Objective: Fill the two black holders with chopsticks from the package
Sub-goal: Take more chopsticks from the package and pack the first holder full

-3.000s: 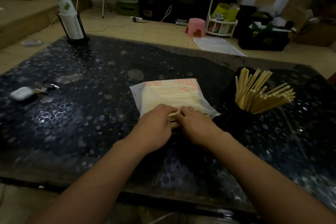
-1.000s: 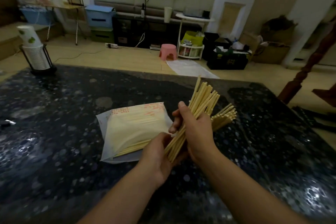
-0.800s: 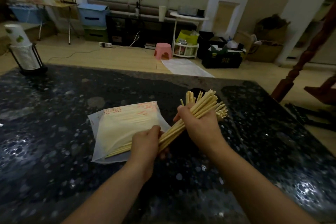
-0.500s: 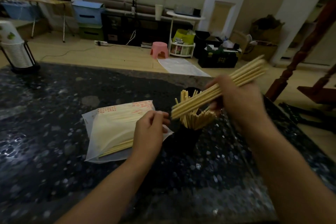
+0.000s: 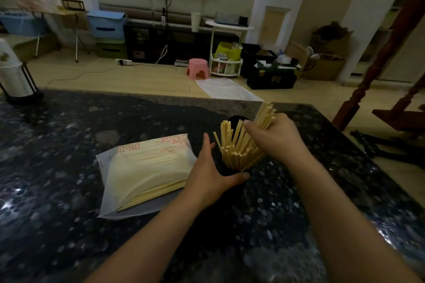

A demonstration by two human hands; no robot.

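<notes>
A black holder (image 5: 230, 171) stands right of centre on the dark speckled table (image 5: 69, 135), packed with pale chopsticks (image 5: 232, 151) that fan out of its top. My left hand (image 5: 210, 171) cups it from the left, thumb curled round its near side. Just above, my right hand (image 5: 274, 139) grips a bundle of chopsticks (image 5: 265, 114), their lower ends down among those in the holder. A second dark rim (image 5: 236, 119) shows just behind. The translucent package (image 5: 147, 167) with red print lies to the left, chopsticks poking out of its near end.
A stack of paper cups in a black rack (image 5: 13, 76) stands at the table's far left corner. Beyond the right edge rises a turned wooden post (image 5: 368, 76). Bare tabletop stretches along the near side and far left.
My right hand lifted a bundle out of the package, swung it up to the right, then brought it down into the holder. My left hand left the package and took hold of the holder.
</notes>
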